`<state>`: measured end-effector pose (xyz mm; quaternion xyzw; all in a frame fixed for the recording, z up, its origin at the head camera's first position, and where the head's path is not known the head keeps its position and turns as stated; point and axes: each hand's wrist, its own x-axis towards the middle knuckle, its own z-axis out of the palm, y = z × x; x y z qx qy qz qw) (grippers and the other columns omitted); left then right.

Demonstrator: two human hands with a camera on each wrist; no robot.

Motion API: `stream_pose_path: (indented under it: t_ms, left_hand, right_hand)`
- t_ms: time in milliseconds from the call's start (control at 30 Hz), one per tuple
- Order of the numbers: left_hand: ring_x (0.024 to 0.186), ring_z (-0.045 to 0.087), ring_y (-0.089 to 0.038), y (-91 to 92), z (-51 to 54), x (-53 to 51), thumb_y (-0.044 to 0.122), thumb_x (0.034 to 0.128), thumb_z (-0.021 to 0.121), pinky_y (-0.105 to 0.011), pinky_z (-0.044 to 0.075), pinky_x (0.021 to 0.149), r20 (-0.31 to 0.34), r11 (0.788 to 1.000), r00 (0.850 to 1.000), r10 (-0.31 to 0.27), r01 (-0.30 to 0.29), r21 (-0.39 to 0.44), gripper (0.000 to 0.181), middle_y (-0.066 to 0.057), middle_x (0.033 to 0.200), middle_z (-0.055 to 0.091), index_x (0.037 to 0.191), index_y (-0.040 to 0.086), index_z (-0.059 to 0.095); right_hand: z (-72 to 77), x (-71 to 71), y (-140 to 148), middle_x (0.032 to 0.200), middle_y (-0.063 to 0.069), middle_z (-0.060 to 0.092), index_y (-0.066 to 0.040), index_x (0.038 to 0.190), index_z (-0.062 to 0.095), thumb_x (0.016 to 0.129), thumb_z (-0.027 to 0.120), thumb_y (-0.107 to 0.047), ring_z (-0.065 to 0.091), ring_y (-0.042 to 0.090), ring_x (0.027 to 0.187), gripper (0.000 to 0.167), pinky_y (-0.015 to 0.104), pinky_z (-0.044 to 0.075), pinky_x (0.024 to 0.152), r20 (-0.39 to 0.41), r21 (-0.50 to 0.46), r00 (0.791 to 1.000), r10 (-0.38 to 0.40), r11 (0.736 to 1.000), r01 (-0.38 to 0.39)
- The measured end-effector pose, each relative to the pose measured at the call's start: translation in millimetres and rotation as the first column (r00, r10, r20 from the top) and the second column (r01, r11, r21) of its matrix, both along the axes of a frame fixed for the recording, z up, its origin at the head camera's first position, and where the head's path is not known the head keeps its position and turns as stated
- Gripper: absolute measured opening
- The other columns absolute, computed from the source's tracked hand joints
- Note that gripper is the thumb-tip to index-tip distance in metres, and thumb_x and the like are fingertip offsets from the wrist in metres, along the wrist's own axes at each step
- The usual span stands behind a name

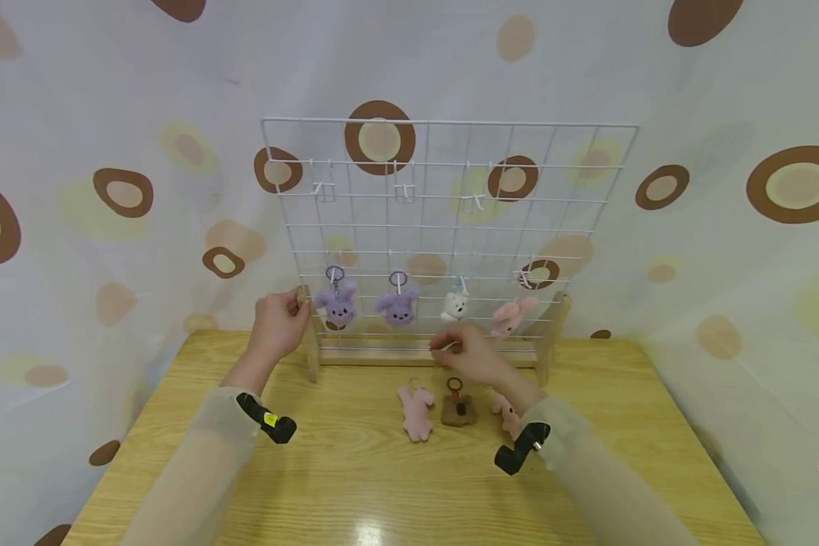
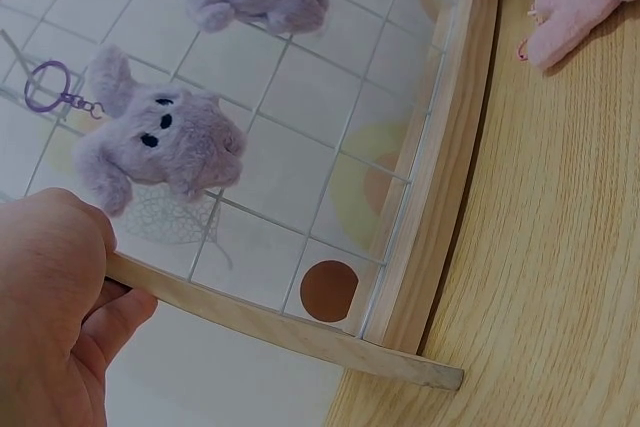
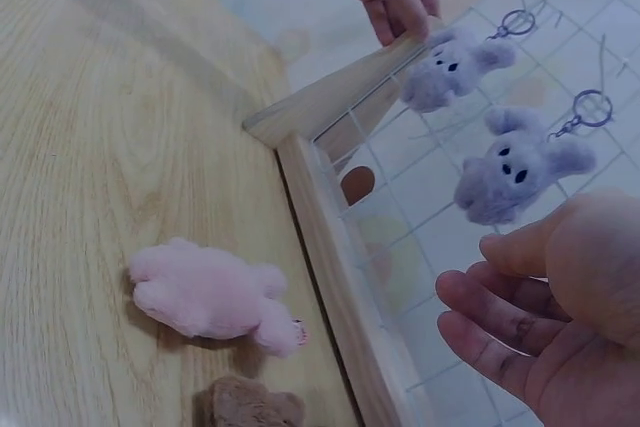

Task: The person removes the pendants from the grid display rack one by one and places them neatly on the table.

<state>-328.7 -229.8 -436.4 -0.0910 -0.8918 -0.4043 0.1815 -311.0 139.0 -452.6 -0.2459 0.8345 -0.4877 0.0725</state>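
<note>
My left hand (image 1: 278, 324) grips the top of the left wooden post (image 1: 312, 345) of a white wire grid rack (image 1: 450, 122). Fingers loosely bent and holding nothing, my right hand (image 1: 474, 355) hovers before the lower grid. It is nearest to a white plush keychain (image 1: 455, 306) hanging above it. Left of that hang two purple bunny plush keychains (image 2: 165, 137); to its right hangs a pink plush keychain (image 1: 508, 318). On the table below lie a pink plush keychain (image 3: 210, 290) and a brown plush keychain (image 1: 459, 413), with another pink plush (image 1: 505, 413) partly hidden by my right arm.
Several white hooks (image 1: 404, 189) sit along the upper grid with nothing hanging on them. A wooden base bar (image 1: 375, 361) runs between the posts on the wood-grain table (image 1: 327, 485). Patterned cloth (image 1: 198, 68) hangs close behind and at both sides.
</note>
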Motion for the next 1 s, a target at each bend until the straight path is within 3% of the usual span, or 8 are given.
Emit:
stream_pose_path:
  t_ms: [200,300,433,600,700,833,1000]
  left_hand:
    - [0.06,0.059,-0.015,-0.5,1.0,1.2,0.005,0.1034,0.061,-0.024,0.044,0.051,-0.001,1.0,1.0,0.004,-0.004,0.002,0.024,-0.02,0.089,0.077,0.116,-0.012,0.073]
    - [0.056,0.054,-0.014,0.1,1.9,2.0,0.005,0.1035,0.061,-0.024,0.041,0.049,-0.001,1.0,1.0,0.003,-0.003,-0.004,0.023,-0.018,0.082,0.076,0.113,-0.011,0.073]
    - [0.052,0.05,-0.014,0.8,2.7,2.5,0.006,0.104,0.061,-0.025,0.038,0.048,-0.003,1.0,1.0,0.0,0.0,-0.01,0.022,-0.015,0.076,0.074,0.112,-0.009,0.074]
    - [0.051,0.048,-0.014,0.7,1.8,2.4,0.006,0.1041,0.06,-0.025,0.037,0.047,0.002,1.0,1.0,-0.007,0.007,0.002,0.021,-0.009,0.07,0.07,0.111,-0.009,0.073]
    - [0.051,0.048,-0.014,0.2,1.2,1.7,0.007,0.1046,0.06,-0.025,0.037,0.047,0.015,1.0,1.0,-0.008,0.008,0.008,0.023,-0.013,0.073,0.072,0.115,-0.01,0.073]
    - [0.05,0.049,-0.014,-0.3,1.4,1.1,0.007,0.1049,0.06,-0.025,0.038,0.047,0.027,1.0,1.0,-0.009,0.008,0.008,0.028,-0.019,0.079,0.074,0.122,-0.012,0.071]
    - [0.052,0.05,-0.014,0.4,1.3,0.9,0.007,0.1052,0.06,-0.025,0.039,0.048,0.037,1.0,0.999,-0.004,0.004,0.008,0.026,-0.02,0.082,0.075,0.12,-0.011,0.072]
  right_hand:
    - [15.9,5.7,15.6,0.108,0.016,0.074,0.005,0.117,0.072,0.103,0.068,-0.004,0.073,0.034,0.096,0.017,0.038,0.06,0.081,-0.004,0.021,1.0,-0.011,1.0,0.011]
    - [24.4,7.5,26.7,0.106,0.018,0.074,0.008,0.119,0.071,0.104,0.066,-0.002,0.073,0.038,0.095,0.019,0.047,0.06,0.083,-0.007,-0.009,1.0,0.005,1.0,-0.005]
    - [34.7,8.8,44.4,0.103,0.016,0.074,0.009,0.119,0.071,0.104,0.066,-0.003,0.074,0.034,0.092,0.02,0.05,0.06,0.082,-0.043,-0.011,0.999,-0.017,1.0,0.016]
    - [45.9,7.9,68.1,0.102,0.018,0.074,0.009,0.114,0.072,0.104,0.067,-0.003,0.074,0.021,0.086,0.016,0.041,0.062,0.079,-0.075,-0.009,0.993,-0.088,0.996,0.087]
    - [54.1,5.0,80.6,0.101,0.022,0.074,0.011,0.113,0.071,0.104,0.067,-0.002,0.075,0.025,0.087,0.016,0.035,0.062,0.077,-0.078,-0.015,0.988,-0.136,0.991,0.135]
    - [64.8,-0.2,93.1,0.106,0.026,0.073,0.011,0.115,0.071,0.104,0.068,-0.006,0.074,0.035,0.089,0.021,0.029,0.06,0.074,-0.101,-0.006,0.963,-0.25,0.968,0.251]
    - [69.9,-6.4,97.9,0.115,0.028,0.069,0.012,0.119,0.066,0.103,0.067,-0.009,0.074,0.037,0.091,0.026,0.024,0.059,0.071,-0.12,-0.033,0.904,-0.411,0.912,0.41]
